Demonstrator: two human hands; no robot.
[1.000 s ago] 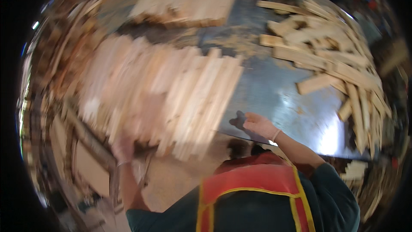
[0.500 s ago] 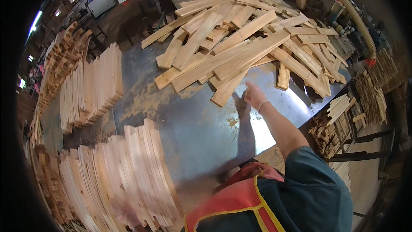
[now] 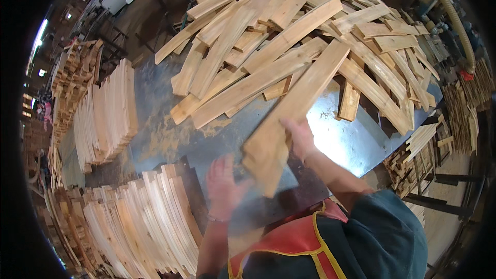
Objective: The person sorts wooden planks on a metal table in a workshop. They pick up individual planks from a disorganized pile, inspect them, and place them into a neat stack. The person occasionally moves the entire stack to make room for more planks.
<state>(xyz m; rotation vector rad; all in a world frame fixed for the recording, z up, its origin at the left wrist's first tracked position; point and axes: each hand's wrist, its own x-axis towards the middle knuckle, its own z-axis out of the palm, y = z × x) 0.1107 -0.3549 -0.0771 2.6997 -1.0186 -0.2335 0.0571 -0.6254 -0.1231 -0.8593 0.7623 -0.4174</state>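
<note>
My right hand (image 3: pixel 299 137) is closed on the edge of a pale wooden board (image 3: pixel 297 106), pulled toward me from the pile. A second board (image 3: pixel 273 170) shows beneath its near end, blurred by motion, and seems to move with it. My left hand (image 3: pixel 225 183) hangs over the table with its fingers apart, holding nothing, just left of the boards' near ends. Beyond, a loose pile of wooden boards (image 3: pixel 258 85) lies criss-cross on the metal table (image 3: pixel 170 147).
At the near left stands a row of boards on edge (image 3: pixel 150 217), with another such row (image 3: pixel 106 116) farther off. Sawdust (image 3: pixel 204 137) lies on the table. Offcuts (image 3: pixel 413 150) are heaped beyond the right edge, below a ribbed hose (image 3: pixel 460 31).
My right hand has taken hold of the board and drawn its near end toward me. My left hand has come up from the near row of boards to the table's middle.
</note>
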